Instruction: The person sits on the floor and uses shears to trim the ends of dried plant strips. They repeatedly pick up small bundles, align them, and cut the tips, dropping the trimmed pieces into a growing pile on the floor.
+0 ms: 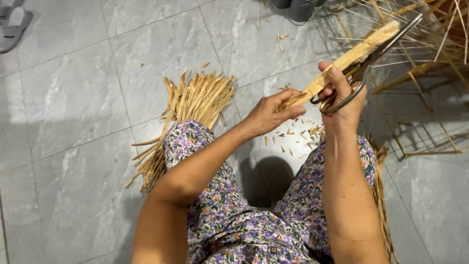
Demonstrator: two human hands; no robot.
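My left hand [271,113] grips the near end of a flat pale bundle of bamboo strips [359,50] that slants up to the right. My right hand [342,95] holds a pair of large metal scissors [378,49], fingers through the handles, with the blades lying along the bundle's far end. Small cut chips [300,137] lie on the floor below the hands. My knees in purple flowered cloth [210,195] frame the lower view.
A pile of cut bamboo strips [188,110] lies on the grey tiled floor by my left knee. More strips [381,195] sit under my right knee. A woven frame of thin sticks [425,54] spreads at the upper right. A grey sandal [13,27] is at top left.
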